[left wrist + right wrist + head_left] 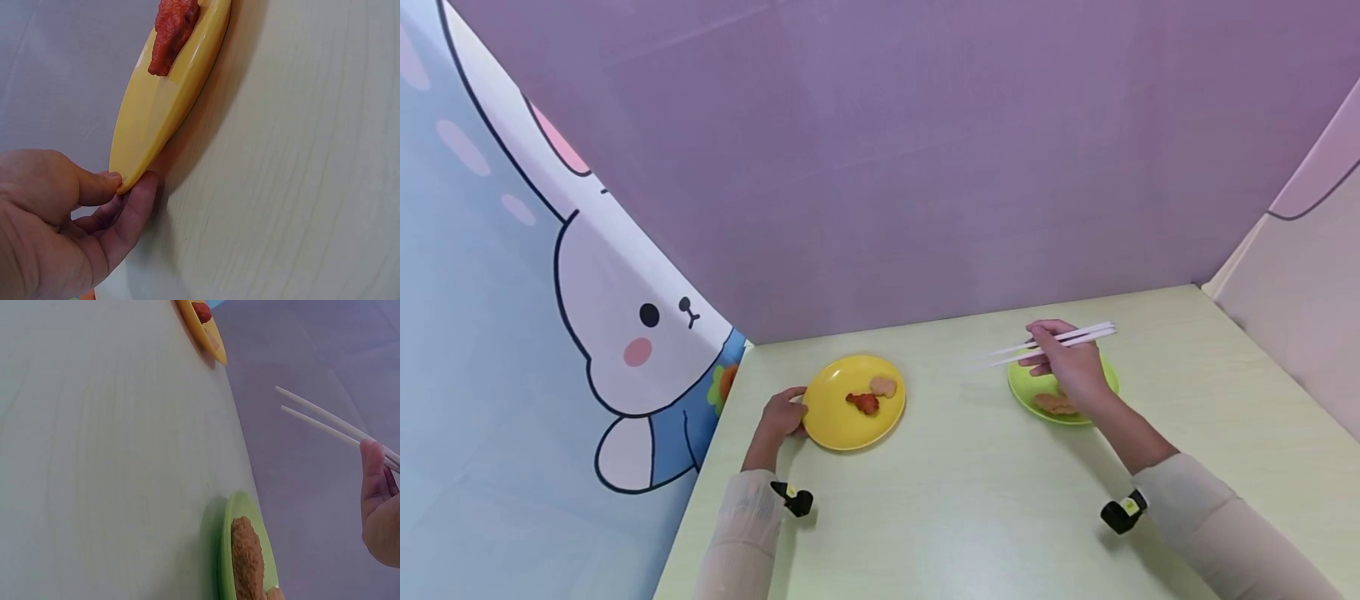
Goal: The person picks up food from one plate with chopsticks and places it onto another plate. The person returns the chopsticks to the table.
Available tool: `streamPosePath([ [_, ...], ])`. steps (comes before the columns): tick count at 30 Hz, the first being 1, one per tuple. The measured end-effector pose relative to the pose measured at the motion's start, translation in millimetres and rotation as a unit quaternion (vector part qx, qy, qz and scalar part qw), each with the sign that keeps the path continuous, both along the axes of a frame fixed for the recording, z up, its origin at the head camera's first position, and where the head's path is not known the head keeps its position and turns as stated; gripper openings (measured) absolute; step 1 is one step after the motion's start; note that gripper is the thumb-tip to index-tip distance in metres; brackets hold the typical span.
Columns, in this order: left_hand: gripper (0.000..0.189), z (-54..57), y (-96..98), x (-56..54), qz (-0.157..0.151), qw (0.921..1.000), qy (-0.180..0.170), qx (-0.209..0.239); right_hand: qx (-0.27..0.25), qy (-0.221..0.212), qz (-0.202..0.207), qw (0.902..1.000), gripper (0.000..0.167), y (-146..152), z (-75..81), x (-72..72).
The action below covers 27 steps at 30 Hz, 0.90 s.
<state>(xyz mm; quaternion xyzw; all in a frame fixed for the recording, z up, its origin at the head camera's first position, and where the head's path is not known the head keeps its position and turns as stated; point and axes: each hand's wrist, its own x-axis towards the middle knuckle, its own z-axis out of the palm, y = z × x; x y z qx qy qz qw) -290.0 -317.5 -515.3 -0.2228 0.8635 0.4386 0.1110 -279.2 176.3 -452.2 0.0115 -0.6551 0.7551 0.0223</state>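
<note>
My left hand (784, 414) pinches the near-left rim of a yellow plate (831, 421), thumb on top and fingers beneath, as the left wrist view shows. On that plate lie a red-glazed chicken drumstick (864, 403) and a small pale tan piece (883, 386) of food. Over a green plate (1021, 389), my right hand (1075, 367) holds a pair of white chopsticks (1086, 335). Their tips point left, slightly apart, with nothing between them. A brown fried chicken piece (247, 556) rests on the green plate, a paler piece (275, 594) beside it. My hand partly hides this plate in the head view.
Both plates stand toward the back of a pale wood-grain table (925, 500), with bare tabletop between them. Behind rises a purple wall (925, 167). A blue panel with a cartoon rabbit (617, 333) borders the left side; a pale panel (1300, 292) borders the right.
</note>
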Motion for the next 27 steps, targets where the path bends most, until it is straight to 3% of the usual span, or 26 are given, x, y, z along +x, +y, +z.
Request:
streamPosePath([
  [10, 0.054, -3.5, -1.2, -2.4, 0.007, 1.0, -0.006, -0.001, 0.019, -0.009, 0.002, 0.9998, 0.011, 19, -0.8, 2.9],
  [15, 0.054, -5.7, -2.0, -2.2, 0.002, 1.0, -0.004, 0.0, 0.004, -0.006, 0.004, 1.0, 0.008, 28, 0.6, 7.2],
  [27, 0.053, 1.1, 0.5, 2.8, -0.005, 1.0, 0.004, -0.001, -0.002, -0.007, 0.002, 1.0, 0.01, 48, 6.0, 16.7],
])
